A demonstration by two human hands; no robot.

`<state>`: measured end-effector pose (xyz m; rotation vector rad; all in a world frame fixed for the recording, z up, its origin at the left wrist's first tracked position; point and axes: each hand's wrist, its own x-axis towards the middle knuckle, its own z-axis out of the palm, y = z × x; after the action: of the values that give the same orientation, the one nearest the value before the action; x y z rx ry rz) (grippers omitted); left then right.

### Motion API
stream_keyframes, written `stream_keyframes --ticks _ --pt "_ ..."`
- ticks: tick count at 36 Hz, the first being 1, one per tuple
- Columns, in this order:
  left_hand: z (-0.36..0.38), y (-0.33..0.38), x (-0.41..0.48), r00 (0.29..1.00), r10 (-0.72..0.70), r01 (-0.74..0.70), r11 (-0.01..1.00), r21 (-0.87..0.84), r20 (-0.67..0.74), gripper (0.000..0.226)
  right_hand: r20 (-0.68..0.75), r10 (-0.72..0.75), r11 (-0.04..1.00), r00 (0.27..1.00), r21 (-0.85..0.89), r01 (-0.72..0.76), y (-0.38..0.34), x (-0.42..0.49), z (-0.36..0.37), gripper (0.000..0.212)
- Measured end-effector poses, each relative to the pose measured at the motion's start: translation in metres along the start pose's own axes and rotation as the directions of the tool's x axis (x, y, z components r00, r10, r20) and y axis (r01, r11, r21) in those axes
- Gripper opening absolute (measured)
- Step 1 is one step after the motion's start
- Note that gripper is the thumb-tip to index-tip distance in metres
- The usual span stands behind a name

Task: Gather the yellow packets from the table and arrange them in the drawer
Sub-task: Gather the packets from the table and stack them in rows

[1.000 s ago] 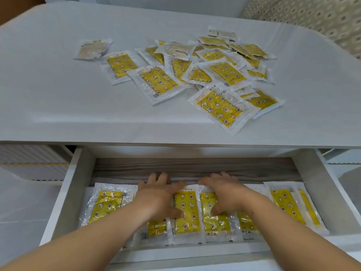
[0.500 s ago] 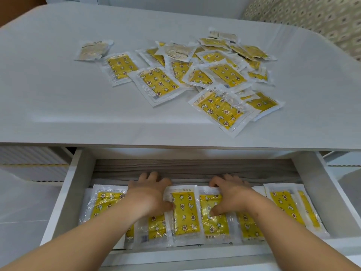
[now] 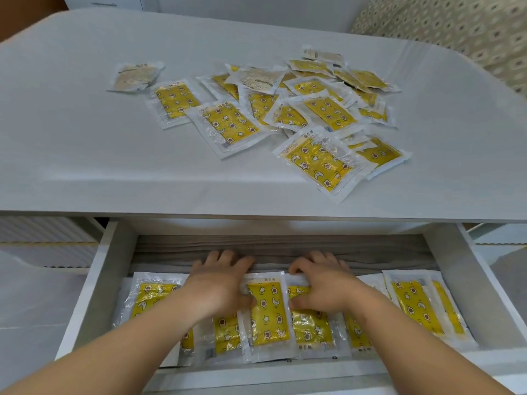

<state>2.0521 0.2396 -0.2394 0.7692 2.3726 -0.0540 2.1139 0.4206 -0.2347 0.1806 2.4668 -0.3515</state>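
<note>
Several yellow patterned packets in clear wrappers lie in a loose pile (image 3: 319,112) on the white table (image 3: 85,166); the nearest one (image 3: 316,163) sits close to the front edge. Below, the open drawer (image 3: 114,269) holds a row of overlapping yellow packets. My left hand (image 3: 219,283) rests on the packets left of the centre packet (image 3: 268,315), thumb on its left edge. Just to the right, my right hand (image 3: 322,283) lies on the neighbouring packet (image 3: 310,326), fingers over its far edge. More packets lie at the drawer's left (image 3: 151,297) and right (image 3: 413,303).
Two pale packets lie face down at the pile's left (image 3: 137,76) and back (image 3: 322,55). A patterned cushion (image 3: 456,29) stands behind the table's right corner. The drawer's grey wood-grain back wall (image 3: 285,246) is just beyond my fingertips.
Both hands have shifted slightly apart across the drawer's packets, uncovering the centre packet between them. The pile on the table is unchanged.
</note>
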Motion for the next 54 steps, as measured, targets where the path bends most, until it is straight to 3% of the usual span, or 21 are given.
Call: stream_keyframes --ticks 5,14,20,30,39,54 --pt "-0.012 -0.003 -0.018 0.990 -0.060 0.046 0.993 -0.107 -0.131 0.071 -0.118 0.009 0.987 0.993 0.161 0.010 -0.015 -0.020 -0.007 0.051" --pt "-0.090 0.010 -0.102 0.992 -0.068 0.047 0.980 -0.194 -0.102 0.058 0.024 0.021 0.935 0.999 0.354 -0.028 -0.060 -0.095 -0.075 0.053" --pt "-0.174 0.023 -0.159 0.981 -0.163 0.138 0.966 -0.219 -0.105 0.052 -0.003 0.055 0.891 0.999 0.451 -0.048 -0.086 -0.153 -0.157 0.054" --pt "-0.306 0.009 -0.230 0.929 -0.258 0.173 0.937 -0.304 -0.265 0.050 -0.125 -0.001 0.910 0.992 0.410 0.053 -0.141 -0.204 -0.298 0.054" --pt "-0.376 -0.094 -0.256 0.866 -0.284 0.151 0.933 -0.328 -0.411 0.049 -0.263 -0.026 0.925 0.964 0.360 0.123 -0.248 -0.181 -0.364 0.052" --pt "-0.505 -0.391 -0.298 0.829 -0.168 0.056 0.974 -0.221 -0.534 0.047 -0.385 0.028 0.919 0.922 0.374 0.128 -0.563 -0.079 -0.447 0.052"
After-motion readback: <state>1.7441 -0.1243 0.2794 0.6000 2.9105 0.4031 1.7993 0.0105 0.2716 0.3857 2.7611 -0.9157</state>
